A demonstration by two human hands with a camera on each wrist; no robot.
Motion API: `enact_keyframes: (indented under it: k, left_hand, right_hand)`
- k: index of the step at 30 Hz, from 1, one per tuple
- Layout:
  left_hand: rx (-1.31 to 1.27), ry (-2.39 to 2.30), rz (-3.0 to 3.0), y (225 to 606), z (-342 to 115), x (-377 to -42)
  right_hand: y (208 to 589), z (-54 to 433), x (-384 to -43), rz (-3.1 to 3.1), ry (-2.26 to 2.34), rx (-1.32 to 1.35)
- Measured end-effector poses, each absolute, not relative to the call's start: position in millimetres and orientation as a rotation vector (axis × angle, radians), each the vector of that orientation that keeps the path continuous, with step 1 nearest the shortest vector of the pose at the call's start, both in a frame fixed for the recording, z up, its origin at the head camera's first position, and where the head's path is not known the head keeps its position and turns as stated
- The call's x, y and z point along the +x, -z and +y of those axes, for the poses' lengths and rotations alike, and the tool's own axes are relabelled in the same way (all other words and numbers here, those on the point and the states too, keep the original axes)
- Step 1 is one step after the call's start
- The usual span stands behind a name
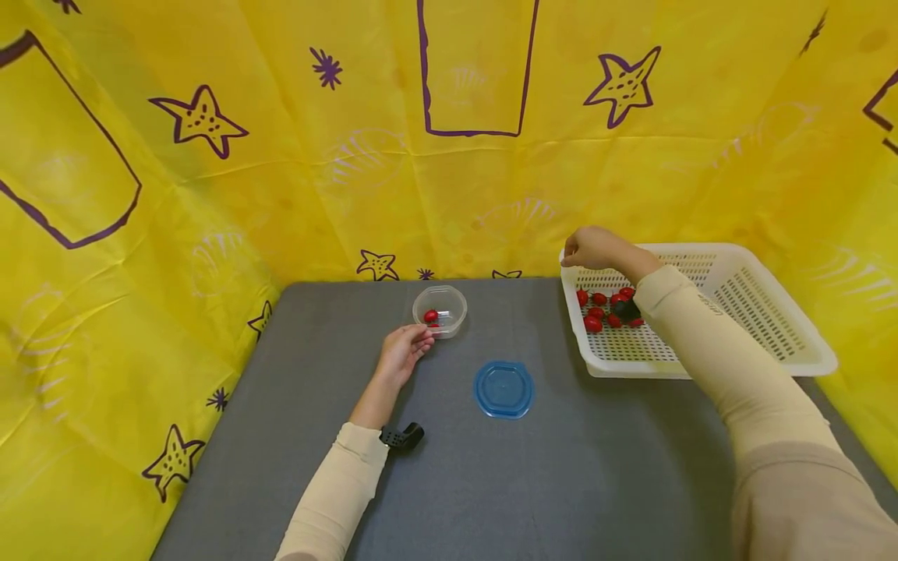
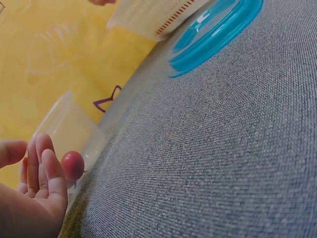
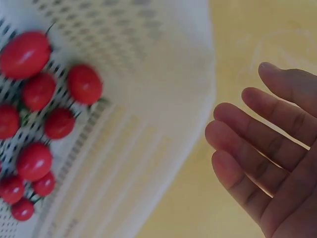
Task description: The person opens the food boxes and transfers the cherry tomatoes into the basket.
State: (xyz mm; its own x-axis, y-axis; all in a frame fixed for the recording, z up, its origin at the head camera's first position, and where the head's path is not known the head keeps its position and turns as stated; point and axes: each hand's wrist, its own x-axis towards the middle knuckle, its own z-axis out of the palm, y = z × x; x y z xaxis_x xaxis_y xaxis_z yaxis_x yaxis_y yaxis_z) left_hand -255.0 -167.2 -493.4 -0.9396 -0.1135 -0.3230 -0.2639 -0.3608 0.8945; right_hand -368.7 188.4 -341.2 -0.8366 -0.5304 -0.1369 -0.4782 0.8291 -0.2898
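A small clear plastic container (image 1: 454, 318) holds a couple of red cherry tomatoes (image 1: 431, 315). My left hand (image 1: 404, 352) holds its near rim, the thumb on one side and the fingers along the outer wall. One tomato (image 2: 73, 165) shows through that wall in the left wrist view. At the right, a white perforated basket (image 1: 814, 354) has several cherry tomatoes (image 1: 593, 323) in its left part. My right hand (image 1: 596, 248) is over the basket's back left corner. Its fingers (image 3: 247, 144) are spread and loosely bent, with nothing among them in the right wrist view.
A blue lid (image 1: 503, 389) lies flat on the grey table (image 1: 463, 483), between the container and the basket. A yellow patterned cloth (image 1: 477, 202) hangs behind the table and at both sides. A black wrist camera (image 1: 403, 436) is strapped on my left wrist.
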Motion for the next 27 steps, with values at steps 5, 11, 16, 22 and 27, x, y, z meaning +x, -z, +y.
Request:
enact_keyframes:
  k: [5, 11, 16, 22, 27]
  left_hand:
    - [-0.511, -2.452, 1.722, 492.1, -167.8, -254.7]
    - [-0.493, -2.438, 1.737, 491.4, -168.9, -254.8]
    - [-0.51, -2.428, 1.739, 492.7, -168.7, -255.7]
    - [-0.523, -2.429, 1.732, 493.0, -167.3, -256.5]
    - [-0.512, -2.442, 1.726, 491.8, -166.2, -255.4]
  right_hand:
    - [343.6, 168.2, -371.3, 2.798, 0.352, -0.84]
    - [348.1, 147.2, -372.2, 2.798, 0.371, -0.885]
    - [351.6, 133.1, -371.8, 2.79, 0.401, -0.887]
    - [358.8, 116.0, -372.3, 2.775, 0.454, -0.934]
    - [365.5, 100.1, -370.7, 2.777, 0.474, -1.018]
